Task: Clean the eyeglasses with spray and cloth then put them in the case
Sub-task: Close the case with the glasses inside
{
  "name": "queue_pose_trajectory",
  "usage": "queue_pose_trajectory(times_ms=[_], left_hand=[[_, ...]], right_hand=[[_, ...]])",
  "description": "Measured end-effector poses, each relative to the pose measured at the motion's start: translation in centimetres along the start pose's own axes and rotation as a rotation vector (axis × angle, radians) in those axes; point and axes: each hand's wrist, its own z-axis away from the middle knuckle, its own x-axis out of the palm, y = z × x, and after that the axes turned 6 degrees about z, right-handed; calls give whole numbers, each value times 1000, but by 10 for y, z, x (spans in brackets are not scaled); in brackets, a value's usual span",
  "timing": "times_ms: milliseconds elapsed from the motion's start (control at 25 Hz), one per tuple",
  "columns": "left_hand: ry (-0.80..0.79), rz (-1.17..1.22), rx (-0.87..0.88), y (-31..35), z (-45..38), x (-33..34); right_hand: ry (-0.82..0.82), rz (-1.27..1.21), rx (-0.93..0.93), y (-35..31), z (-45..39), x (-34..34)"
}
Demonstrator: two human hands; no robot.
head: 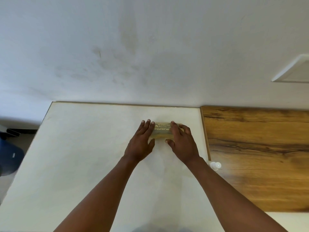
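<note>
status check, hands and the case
Left hand and right hand flat on the closed case, fingers straight. Spray bottle off right. Eyeglasses, cloth not visible.

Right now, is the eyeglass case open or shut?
Shut, as far as it shows: the case lies flat on the white table, printed lid down, with both hands on its ends. No glasses are visible.
</note>
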Motion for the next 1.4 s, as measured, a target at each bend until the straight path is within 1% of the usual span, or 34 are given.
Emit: queue_pose_trajectory(times_ms=[40,120,240,360,480,640,720,800,840,960,1040,1160,1240,1320,1400], left_hand=[[-50,-98,32,-3,-1,1],[-100,-252,66,-7,-4,1],[-148,-360,62,-7,-7,-2],[-185,-380,56,-6,-11,-5],[-208,-371,44,-4,-16,-7],[-224,-335,35,-1,-21,-10],[-223,-281,1,3,-22,-11],[-203,-194,-63,7,-22,-11],[-181,-135,-106,10,-22,-11],[-62,-21,-222,17,-16,-7],[37,25,-280,21,-11,-3],[150,143,-351,27,-8,0],[173,204,-401,27,-9,0],[205,259,-492,26,-6,-1],[249,324,-579,27,1,1]], right_hand=[[-11,22,-2,0,-1,0],[-14,84,-17,-1,-4,-1],[20,179,-47,-3,-9,-2],[129,309,-91,-2,-10,0],[163,379,-118,-2,-12,1],[97,360,-102,-2,-13,-3],[28,286,-85,-3,-14,-3],[-39,154,-39,-3,-16,-2],[-29,78,10,-3,-17,-2],[16,-225,249,-5,-17,-4],[6,-347,364,-9,-17,-6],[15,-360,444,-11,-16,-9],[4,-375,505,-10,-16,-11],[-26,-379,576,-10,-14,-12],[-50,-380,608,-13,-10,-13]])
